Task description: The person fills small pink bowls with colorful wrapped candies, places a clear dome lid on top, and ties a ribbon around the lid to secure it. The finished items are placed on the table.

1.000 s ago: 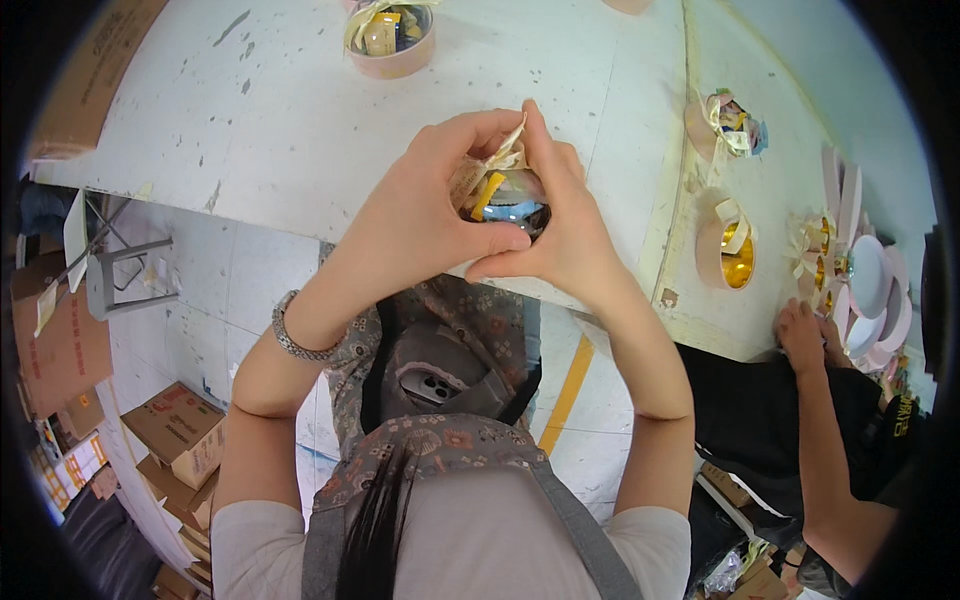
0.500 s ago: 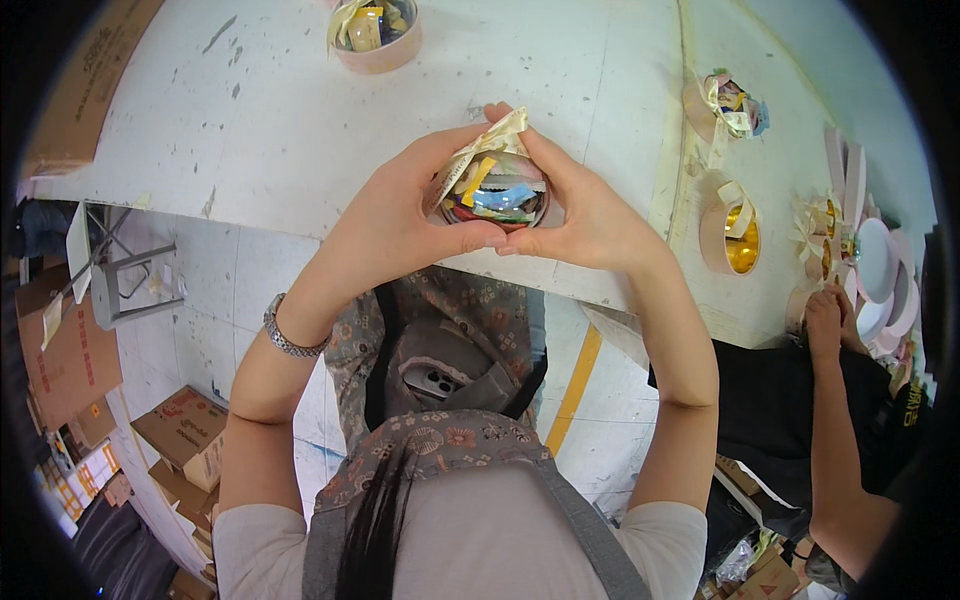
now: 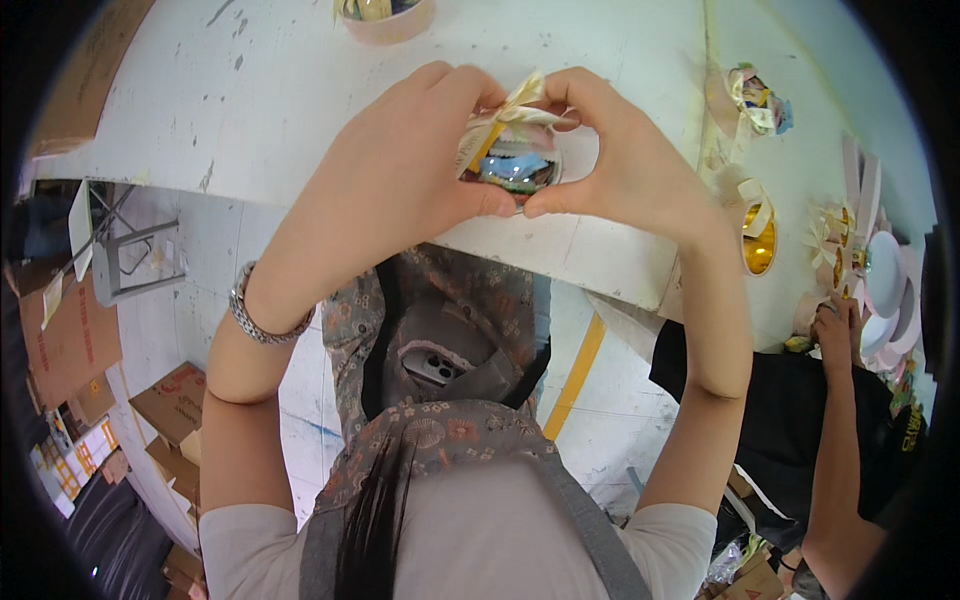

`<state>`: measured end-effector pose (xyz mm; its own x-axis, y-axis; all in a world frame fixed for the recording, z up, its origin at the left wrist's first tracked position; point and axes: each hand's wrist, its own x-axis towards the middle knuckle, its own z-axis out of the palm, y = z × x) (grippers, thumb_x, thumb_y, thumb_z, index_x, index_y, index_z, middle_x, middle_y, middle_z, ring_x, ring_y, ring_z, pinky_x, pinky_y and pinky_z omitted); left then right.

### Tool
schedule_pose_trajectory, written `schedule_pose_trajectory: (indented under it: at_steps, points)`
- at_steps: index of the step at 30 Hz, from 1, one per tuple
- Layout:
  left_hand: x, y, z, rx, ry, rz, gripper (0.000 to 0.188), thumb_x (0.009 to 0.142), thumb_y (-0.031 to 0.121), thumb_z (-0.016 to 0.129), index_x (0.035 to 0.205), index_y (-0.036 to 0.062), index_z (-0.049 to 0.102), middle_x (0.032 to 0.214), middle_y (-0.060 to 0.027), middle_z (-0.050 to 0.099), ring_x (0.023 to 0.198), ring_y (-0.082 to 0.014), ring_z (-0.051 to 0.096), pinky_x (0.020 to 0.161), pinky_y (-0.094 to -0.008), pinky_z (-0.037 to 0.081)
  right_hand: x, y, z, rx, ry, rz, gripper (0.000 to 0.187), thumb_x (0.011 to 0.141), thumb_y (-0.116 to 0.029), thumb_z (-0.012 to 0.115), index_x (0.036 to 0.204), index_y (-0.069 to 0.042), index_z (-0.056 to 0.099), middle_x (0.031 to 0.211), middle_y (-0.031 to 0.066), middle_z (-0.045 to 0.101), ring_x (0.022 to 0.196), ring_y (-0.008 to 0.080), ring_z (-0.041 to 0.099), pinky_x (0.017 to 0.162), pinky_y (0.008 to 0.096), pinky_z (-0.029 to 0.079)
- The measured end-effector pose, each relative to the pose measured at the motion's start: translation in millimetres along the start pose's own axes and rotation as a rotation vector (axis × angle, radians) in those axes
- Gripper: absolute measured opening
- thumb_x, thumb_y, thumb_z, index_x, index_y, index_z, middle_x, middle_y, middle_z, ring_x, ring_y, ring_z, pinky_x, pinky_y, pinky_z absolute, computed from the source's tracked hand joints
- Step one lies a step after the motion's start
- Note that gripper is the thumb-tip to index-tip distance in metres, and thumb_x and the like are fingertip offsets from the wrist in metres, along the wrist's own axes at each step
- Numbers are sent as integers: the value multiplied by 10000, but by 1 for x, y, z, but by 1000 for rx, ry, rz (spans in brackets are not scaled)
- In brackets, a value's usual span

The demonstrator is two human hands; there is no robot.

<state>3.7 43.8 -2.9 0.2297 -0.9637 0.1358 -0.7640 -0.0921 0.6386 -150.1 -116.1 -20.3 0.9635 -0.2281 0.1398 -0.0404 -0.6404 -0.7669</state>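
Between my two hands, over the table edge, is a small round candy box (image 3: pixel 517 170) with wrapped sweets showing through its clear front. A cream ribbon (image 3: pixel 523 112) is tied across its top, and a printed tag or ribbon end hangs at its left. My left hand (image 3: pixel 415 150) curls around the left side, thumb at the lower rim. From the other side my right hand (image 3: pixel 622 150) grips it, thumb tip on the lower rim and bent fingers by the ribbon's right end. The fingertips behind the box are partly hidden.
Another round candy box (image 3: pixel 395 25) stands at the far edge of view on the white table (image 3: pixel 270 130). To the right are a ribboned candy box (image 3: pixel 757 100) and a gold-lined round box (image 3: pixel 760 240). A co-worker's hand (image 3: pixel 832 325) works near stacked round lids (image 3: pixel 880 270).
Both hands have shifted up and away with the box. My fingers have moved from its sides toward the ribbon at the top, and the ribbon now spreads out to the right.
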Motion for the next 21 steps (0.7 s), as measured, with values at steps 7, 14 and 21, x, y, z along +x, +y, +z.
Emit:
schedule_pose_trajectory:
  at_steps: [7,14,21]
  points:
    - [-2,8,-1,42,1,26,469,658,53,810,1065,74,579,992,-75,601,922,-260,614,793,-351,492,-5,-4,2,-20,43,-13,595,601,-231,910,1066,-63,578,1001,21,573,842,167,523,778,295,465]
    - [-1,1,2,-180,-53,14,385,708,43,792,1047,62,611,1005,-32,594,884,-167,583,778,-298,488,-23,3,7,-46,87,-19,400,716,-220,838,1007,-61,615,953,66,600,834,225,595,729,304,492]
    - [10,-39,8,-472,-100,59,425,823,103,738,1236,70,645,1172,-51,613,1029,-132,592,804,-233,482,-8,33,22,428,152,-32,314,792,-226,798,1044,-101,659,1164,1,622,962,121,595,766,273,472]
